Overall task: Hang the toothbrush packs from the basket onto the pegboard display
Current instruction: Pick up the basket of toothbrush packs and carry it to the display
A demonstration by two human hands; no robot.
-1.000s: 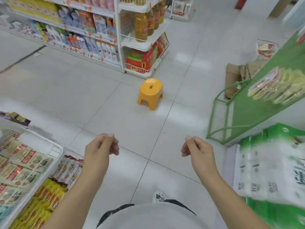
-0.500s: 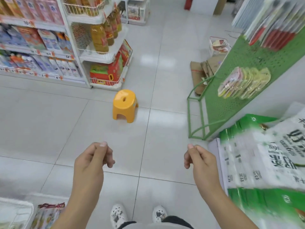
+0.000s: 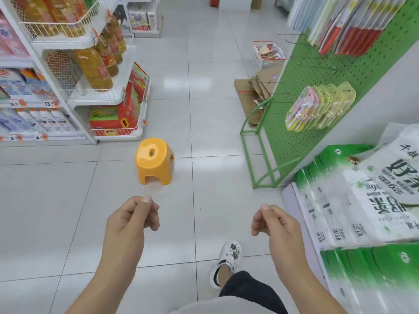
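Observation:
The green pegboard display (image 3: 301,123) leans along the right side. A row of yellow-green blister packs (image 3: 319,107) hangs from one peg, and long red and white packs (image 3: 347,26) hang higher up. Several bare pegs (image 3: 292,41) stick out between them. A small wire basket (image 3: 268,54) with packs in it sits on the floor beyond the pegboard. My left hand (image 3: 132,217) and my right hand (image 3: 274,225) are held out over the floor tiles, fingers curled with the thumb on top, holding nothing. Both are well short of the pegboard.
A yellow plastic stool (image 3: 154,160) stands on the floor ahead of my left hand. White shelves with oil bottles (image 3: 95,64) fill the left. Flattened cardboard (image 3: 251,96) lies by the pegboard's foot. Stacked tissue packs (image 3: 362,211) crowd the right. My shoe (image 3: 226,259) is below.
The view has swung right and up: the white basket of packs at the lower left has left the frame, and more of the pegboard shows. Both hands keep the same curled pose.

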